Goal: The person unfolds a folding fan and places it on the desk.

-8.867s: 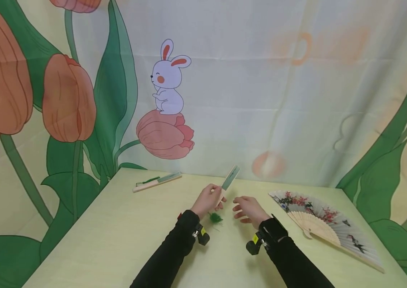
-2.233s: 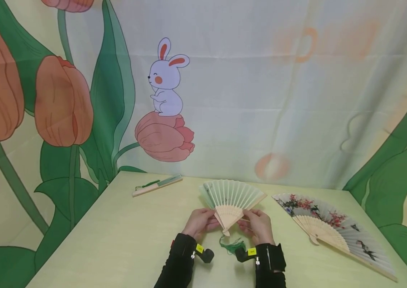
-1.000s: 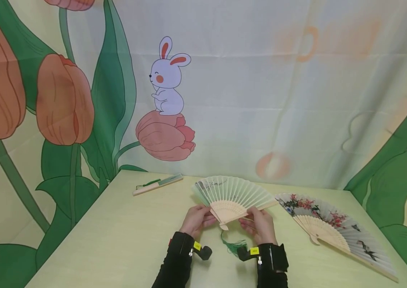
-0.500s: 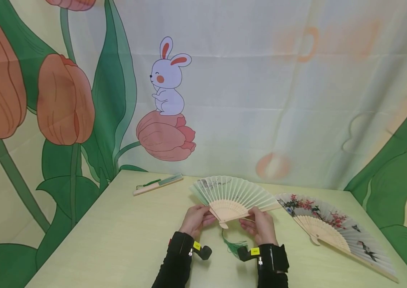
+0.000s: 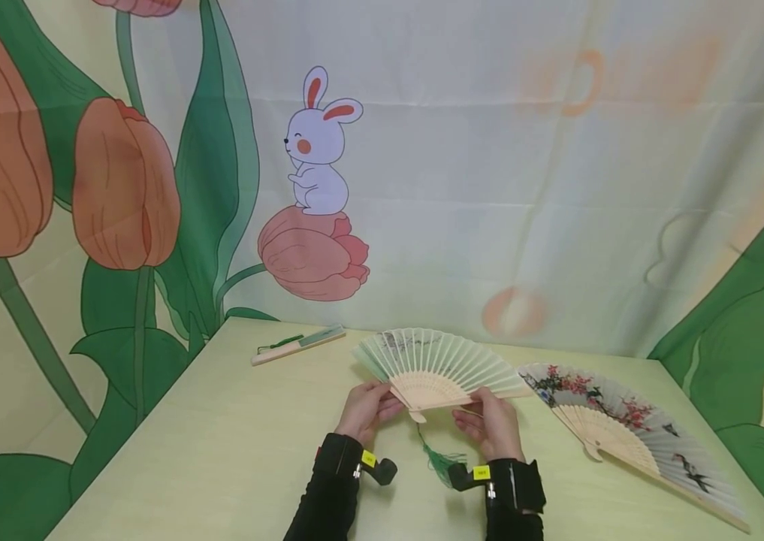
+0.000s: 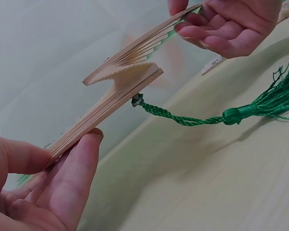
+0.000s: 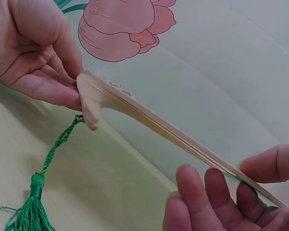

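Observation:
A pale green folding fan (image 5: 445, 357) with light wooden ribs is spread wide, held between both hands above the table. My left hand (image 5: 363, 412) pinches its left outer rib between thumb and fingers. On the opposite outer rib, my right hand (image 5: 495, 424) has its thumb on top and fingers beneath. A green tassel (image 5: 441, 460) hangs on a cord from the pivot end. Up close in the left wrist view, the stacked ribs (image 6: 106, 108) lie in the left hand's grip. The right wrist view shows the fan (image 7: 149, 120) nearly edge-on, its ribs bowed.
A folded fan (image 5: 300, 345) with a green cord lies at the table's back left. To the right, a larger spread fan (image 5: 618, 417) with red blossoms and birds lies flat, close to the held fan's right tip. Behind the table (image 5: 219, 436) hangs a printed cloth (image 5: 436, 188).
Earliest, the fan was folded in my left hand, with the right hand apart. Since then both hands have gripped it and it has spread; over the last second it widened slightly further.

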A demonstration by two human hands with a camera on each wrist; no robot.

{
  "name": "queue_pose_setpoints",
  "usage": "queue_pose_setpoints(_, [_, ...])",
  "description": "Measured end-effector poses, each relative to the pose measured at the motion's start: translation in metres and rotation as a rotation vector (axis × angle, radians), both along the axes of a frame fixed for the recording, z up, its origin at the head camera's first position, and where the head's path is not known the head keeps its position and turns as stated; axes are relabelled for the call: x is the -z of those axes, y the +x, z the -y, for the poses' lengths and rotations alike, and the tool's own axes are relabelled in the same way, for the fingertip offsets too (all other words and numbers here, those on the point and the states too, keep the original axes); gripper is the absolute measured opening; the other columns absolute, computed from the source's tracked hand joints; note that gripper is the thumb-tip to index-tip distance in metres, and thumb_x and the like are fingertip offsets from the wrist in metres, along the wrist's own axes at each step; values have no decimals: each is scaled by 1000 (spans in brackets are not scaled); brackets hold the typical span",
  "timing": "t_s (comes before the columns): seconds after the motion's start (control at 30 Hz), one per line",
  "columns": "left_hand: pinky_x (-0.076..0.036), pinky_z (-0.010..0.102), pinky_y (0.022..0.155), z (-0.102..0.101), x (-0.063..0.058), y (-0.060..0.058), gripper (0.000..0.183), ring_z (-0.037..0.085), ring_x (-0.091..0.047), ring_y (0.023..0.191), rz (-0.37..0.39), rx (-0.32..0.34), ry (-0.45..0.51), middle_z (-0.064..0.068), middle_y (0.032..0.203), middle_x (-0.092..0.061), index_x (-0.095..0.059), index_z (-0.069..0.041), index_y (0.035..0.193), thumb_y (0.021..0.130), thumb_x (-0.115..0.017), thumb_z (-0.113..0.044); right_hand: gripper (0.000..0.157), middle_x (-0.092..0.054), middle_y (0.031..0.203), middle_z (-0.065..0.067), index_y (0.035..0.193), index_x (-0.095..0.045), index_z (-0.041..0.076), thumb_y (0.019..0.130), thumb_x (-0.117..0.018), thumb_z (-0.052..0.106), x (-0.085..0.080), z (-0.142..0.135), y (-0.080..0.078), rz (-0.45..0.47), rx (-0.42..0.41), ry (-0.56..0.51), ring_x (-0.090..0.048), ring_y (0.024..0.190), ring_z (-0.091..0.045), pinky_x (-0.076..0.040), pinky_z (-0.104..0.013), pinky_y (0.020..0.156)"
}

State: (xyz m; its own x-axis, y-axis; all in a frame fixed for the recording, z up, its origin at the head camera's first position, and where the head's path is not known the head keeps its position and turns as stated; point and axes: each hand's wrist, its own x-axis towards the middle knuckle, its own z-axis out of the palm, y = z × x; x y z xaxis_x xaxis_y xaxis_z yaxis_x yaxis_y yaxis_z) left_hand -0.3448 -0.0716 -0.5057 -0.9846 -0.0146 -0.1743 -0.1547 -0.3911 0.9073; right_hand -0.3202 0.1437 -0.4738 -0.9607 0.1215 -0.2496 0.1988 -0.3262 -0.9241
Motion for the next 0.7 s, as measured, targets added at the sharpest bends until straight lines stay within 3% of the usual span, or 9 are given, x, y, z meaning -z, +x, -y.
queue_pose_setpoints(0.43, [-55, 35, 87, -4, 0, -1, 26, 17, -69, 83, -17, -13, 86, 12, 91, -66, -50, 13, 120, 102, -49, -7, 22, -66, 77, -6, 100, -57, -7, 92, -53, 12, -5, -10, 9, 5, 38, -17, -69, 68, -18, -59, -32, 69])
queue_pose_setpoints(0.7, [-55, 34, 86, -8, -2, -1, 27, 18, -69, 83, -16, -33, 117, 13, 90, -65, -48, 14, 122, 103, -46, -4, 23, -67, 81, -6, 105, -56, -7, 95, -53, 14, -1, -18, 16, 17, 25, -17, -69, 70, -17, -59, -32, 71])
